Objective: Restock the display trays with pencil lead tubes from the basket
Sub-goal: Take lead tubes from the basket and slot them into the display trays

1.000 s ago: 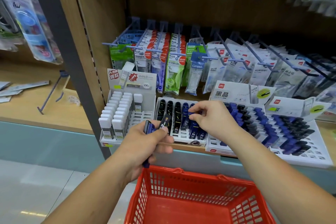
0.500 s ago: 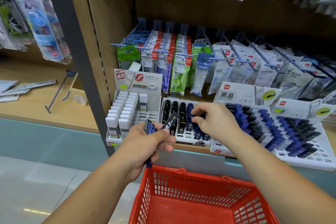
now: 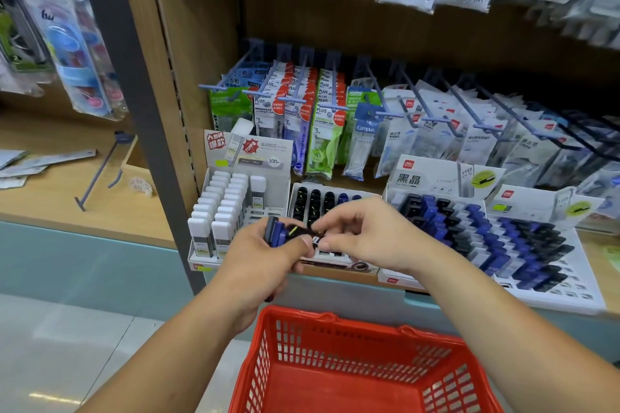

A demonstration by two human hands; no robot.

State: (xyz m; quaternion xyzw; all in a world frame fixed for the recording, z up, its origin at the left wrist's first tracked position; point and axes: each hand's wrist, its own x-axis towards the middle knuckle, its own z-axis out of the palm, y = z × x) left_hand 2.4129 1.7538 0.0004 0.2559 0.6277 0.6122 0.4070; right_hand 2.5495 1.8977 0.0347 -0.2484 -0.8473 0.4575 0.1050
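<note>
Blue and black plastic lead tubes (image 3: pixel 276 237) clasped in left grip (image 3: pixel 265 265); right grip (image 3: pixel 369 238) pinches one, probably bound for white slotted tray (image 3: pixel 332 185).

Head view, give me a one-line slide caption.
Left hand grips lead tubes; right hand pinches one of them, facing the display trays, red basket below.

Wood shelf unit (image 3: pixel 50 198) w/ grey upright (image 3: pixel 144 111), teal base (image 3: pixel 84 261), glossy pale floor tiles (image 3: pixel 67 345).
</note>
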